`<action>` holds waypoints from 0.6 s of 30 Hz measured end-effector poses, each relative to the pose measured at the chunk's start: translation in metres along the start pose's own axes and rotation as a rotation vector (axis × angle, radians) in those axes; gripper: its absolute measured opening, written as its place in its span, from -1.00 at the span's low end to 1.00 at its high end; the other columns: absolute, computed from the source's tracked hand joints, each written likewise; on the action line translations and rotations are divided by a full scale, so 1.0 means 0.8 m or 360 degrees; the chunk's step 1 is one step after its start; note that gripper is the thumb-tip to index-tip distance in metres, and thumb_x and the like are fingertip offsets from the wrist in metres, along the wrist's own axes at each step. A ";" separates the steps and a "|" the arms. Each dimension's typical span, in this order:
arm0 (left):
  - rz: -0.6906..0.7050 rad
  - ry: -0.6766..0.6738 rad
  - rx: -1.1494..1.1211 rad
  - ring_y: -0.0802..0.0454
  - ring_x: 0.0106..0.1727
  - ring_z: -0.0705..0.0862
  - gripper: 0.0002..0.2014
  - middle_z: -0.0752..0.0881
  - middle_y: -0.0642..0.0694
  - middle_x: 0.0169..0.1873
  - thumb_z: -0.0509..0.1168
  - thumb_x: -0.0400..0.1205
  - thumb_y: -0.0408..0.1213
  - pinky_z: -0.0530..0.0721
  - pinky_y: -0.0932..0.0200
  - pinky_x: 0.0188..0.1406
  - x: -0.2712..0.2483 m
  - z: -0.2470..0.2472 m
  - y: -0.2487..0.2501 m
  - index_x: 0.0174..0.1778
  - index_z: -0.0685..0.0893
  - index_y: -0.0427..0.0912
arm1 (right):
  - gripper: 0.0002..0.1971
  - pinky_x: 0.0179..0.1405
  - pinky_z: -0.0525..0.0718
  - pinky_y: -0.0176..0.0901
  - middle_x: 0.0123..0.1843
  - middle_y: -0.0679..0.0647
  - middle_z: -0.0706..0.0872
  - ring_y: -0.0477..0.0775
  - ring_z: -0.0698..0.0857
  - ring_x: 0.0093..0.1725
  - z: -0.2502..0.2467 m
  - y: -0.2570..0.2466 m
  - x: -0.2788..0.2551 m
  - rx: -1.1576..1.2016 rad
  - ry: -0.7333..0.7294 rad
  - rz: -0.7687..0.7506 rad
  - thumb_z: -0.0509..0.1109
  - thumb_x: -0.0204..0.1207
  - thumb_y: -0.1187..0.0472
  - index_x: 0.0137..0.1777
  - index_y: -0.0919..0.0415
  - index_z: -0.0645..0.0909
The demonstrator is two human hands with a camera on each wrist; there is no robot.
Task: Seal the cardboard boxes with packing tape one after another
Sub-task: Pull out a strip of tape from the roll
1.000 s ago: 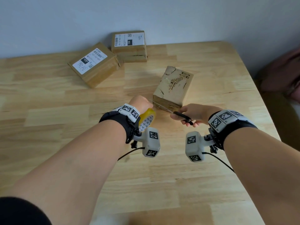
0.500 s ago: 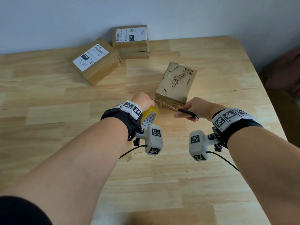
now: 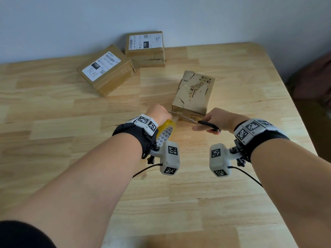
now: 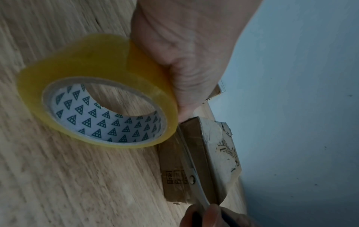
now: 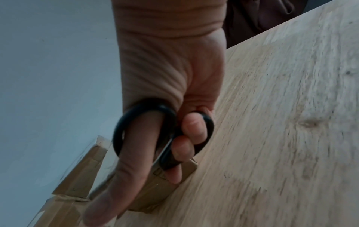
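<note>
We grip the tape [image 3: 165, 134] in our left hand [image 3: 158, 114]. Scissors [image 3: 194, 121] in our right hand [image 3: 215, 120], fingers [image 5: 192, 127] through the loops, blades across the near face of the box [image 3: 194, 93] on the desk [image 3: 53, 122], just ahead of both hands.

The left hand [image 3: 158, 114] hides its own fingers in the head view, and its wrist band covers part of the tape roll [image 3: 165, 132]; in the left wrist view the fingers are again out of sight behind the palm, and the scissors' [image 4: 191, 173] tips vanish behind the roll; the strip of tape between roll and box [image 3: 194, 93] is too faint to trace. In the right wrist view the right hand [image 5: 167, 95] blocks the blades, the box runs off the lower left edge, and the table [image 5: 281, 122] is blurred; the labels' small print on the two far boxes [image 3: 125, 67] cannot be read.
</note>
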State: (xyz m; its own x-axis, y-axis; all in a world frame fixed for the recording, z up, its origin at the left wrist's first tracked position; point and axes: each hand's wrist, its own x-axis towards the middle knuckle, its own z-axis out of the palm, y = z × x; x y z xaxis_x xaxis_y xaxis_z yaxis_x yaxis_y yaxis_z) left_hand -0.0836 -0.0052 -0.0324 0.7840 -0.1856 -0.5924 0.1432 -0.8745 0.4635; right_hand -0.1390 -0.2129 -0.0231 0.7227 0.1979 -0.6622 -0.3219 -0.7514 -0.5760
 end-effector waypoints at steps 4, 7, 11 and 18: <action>0.0007 0.0020 -0.0020 -0.21 0.11 0.71 -0.72 0.74 -0.30 0.09 0.27 0.65 -0.26 0.67 -0.09 0.21 -0.001 0.001 -0.003 0.10 0.73 -0.40 | -0.48 -0.14 0.58 -0.17 -0.61 0.00 0.58 -0.10 0.50 -0.59 0.000 -0.002 0.000 -0.0015 -0.0024 0.0020 0.48 0.32 -0.29 -0.47 0.20 0.60; 0.0028 0.0019 -0.0015 -0.21 0.09 0.72 -0.73 0.75 -0.30 0.05 0.27 0.65 -0.27 0.68 -0.10 0.19 -0.001 0.002 -0.004 0.07 0.74 -0.39 | -0.48 -0.18 0.57 -0.21 -0.57 -0.02 0.61 -0.11 0.53 -0.58 0.000 -0.004 -0.001 -0.0022 -0.0003 0.0055 0.49 0.33 -0.26 -0.25 0.28 0.69; 0.0042 0.0042 -0.0097 -0.19 0.04 0.72 -0.78 0.76 -0.26 -0.02 0.33 0.62 -0.28 0.70 -0.02 0.10 -0.004 0.004 -0.007 0.01 0.76 -0.36 | -0.45 -0.25 0.54 -0.20 -0.60 0.03 0.59 -0.02 0.52 -0.53 -0.001 -0.007 -0.004 -0.0118 -0.0003 0.0025 0.51 0.17 -0.33 -0.42 0.24 0.63; 0.0136 0.0056 -0.0109 -0.12 0.05 0.70 -0.79 0.75 -0.20 0.02 0.29 0.65 -0.27 0.59 0.14 -0.02 -0.016 0.003 -0.025 0.03 0.76 -0.30 | -0.37 -0.26 0.59 -0.21 -0.41 0.13 0.67 0.03 0.58 -0.43 0.001 -0.014 -0.003 -0.0210 0.0007 0.0094 0.49 0.30 -0.28 0.01 0.36 0.71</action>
State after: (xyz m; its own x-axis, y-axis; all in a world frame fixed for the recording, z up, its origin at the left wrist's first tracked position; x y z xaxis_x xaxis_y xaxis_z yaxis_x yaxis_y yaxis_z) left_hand -0.0980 0.0133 -0.0356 0.8155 -0.2412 -0.5261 0.1152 -0.8232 0.5559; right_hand -0.1376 -0.2047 -0.0154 0.7076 0.1487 -0.6908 -0.2808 -0.8379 -0.4681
